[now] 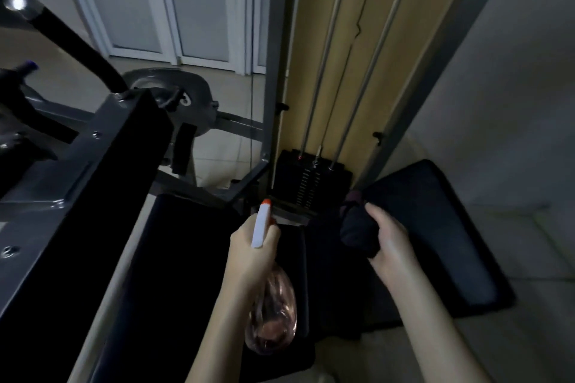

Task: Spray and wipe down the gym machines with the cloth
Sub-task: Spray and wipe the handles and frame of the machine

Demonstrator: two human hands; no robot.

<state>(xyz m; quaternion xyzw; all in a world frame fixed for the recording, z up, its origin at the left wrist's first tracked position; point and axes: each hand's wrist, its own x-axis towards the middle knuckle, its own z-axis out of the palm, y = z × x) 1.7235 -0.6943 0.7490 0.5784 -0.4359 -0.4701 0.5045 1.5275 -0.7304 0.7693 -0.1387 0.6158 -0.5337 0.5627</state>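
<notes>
Lighting: dim; dark surfaces hard to read.
Left hand (253,247): wrapped round the neck of the spray bottle (272,314), fingers curled under the white trigger head; firm grip.
Spray bottle, position: lower middle of view, held above the right edge of the left black pad (186,258).
Spray bottle, long axis: near-to-far; clear pinkish body nearest the person and lowest in view, white head farthest.
Spray bottle, aim: orange nozzle (266,203) pointed away from the person, toward the foot of the weight stack (306,177); tip close to the stack's lower edge in view, no contact seen.
Right hand (390,238): closed round the cloth (357,232), fingers curled about it, gripping.
Cloth, position: bunched into a dark lump, right of the nozzle, at the near-left edge of the right black pad (441,227); touching the pad or held over it, cannot be told.
Cloth, long axis: roughly near-to-far, a purplish end at the far tip, toward the stack.
Hands, relation: apart; bottle left, cloth right, weight stack beyond and between.
Weight stack: black plates, steel guide rods (323,71) rising from the top, yellow panel (311,9) behind.
Surroundings: grey machine frame (93,146) at left, white door (193,9) beyond, pale tiled floor (217,146).
</notes>
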